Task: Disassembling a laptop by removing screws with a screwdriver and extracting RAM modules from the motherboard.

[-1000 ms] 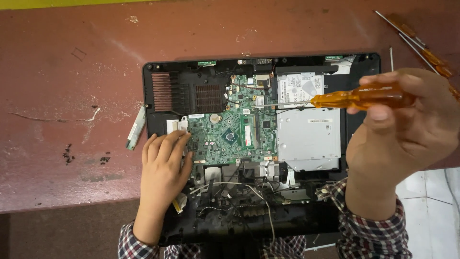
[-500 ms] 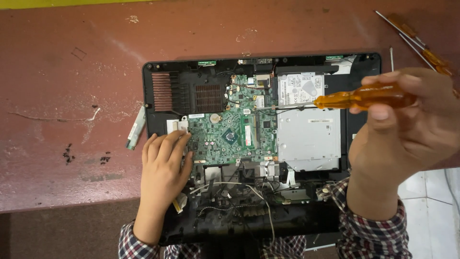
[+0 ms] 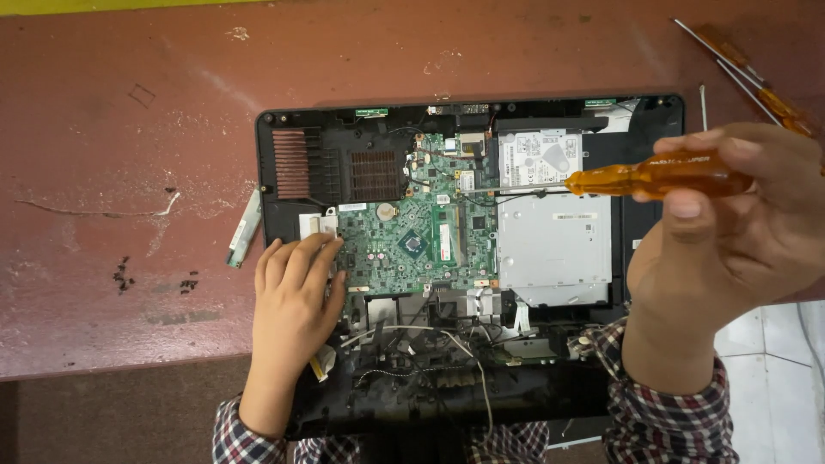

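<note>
Under both hands, the opened laptop [image 3: 468, 258] is lying on the red table [image 3: 129, 129] with its cover already off; the green circuit board [image 3: 412, 232] and silver drive [image 3: 554, 245] are still sitting inside, so the stripping-down looks only partway through. The left hand [image 3: 292, 301] is resting flat, fingers spread and holding nothing, on the board's near-left corner. The right hand [image 3: 730, 232] is gripping the orange screwdriver [image 3: 653, 176] sideways, its shaft reaching leftward, the tip hovering over the board's far edge.
</note>
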